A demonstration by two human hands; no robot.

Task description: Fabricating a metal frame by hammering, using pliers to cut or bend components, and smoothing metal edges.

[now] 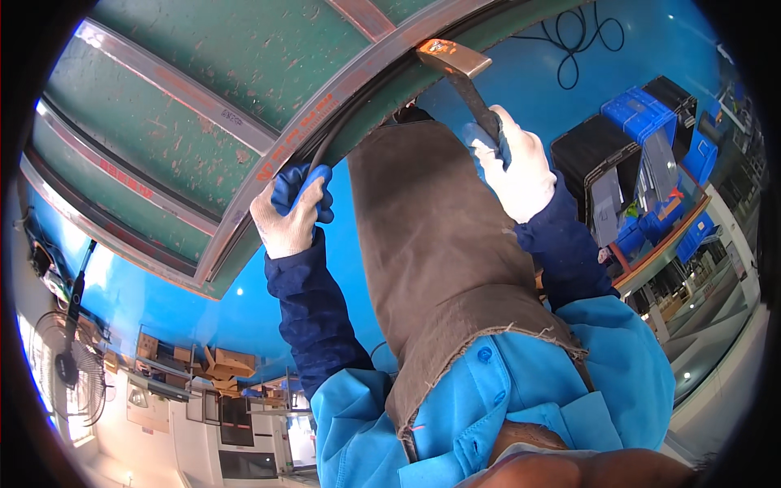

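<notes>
My right hand [521, 175], in a white glove with blue palm and fingers, grips the black handle of a hammer [462, 62]. Its metal head, marked with worn orange paint, is at the near edge of a metal frame [335, 91]; I cannot tell whether they touch. My left hand [294, 213], gloved the same way, is closed on a black rubber strip [327, 145] that runs along the side of the frame. The frame, with several crossbars, lies on a scuffed green worktable [195, 53].
A brown apron [431, 220] hangs between my arms, close to the table edge. Black and blue crates [639, 114] stand at the right beside a workbench. A black cable [573, 49] lies coiled on the blue floor. A fan [69, 366] and cardboard boxes [229, 362] are at the lower left.
</notes>
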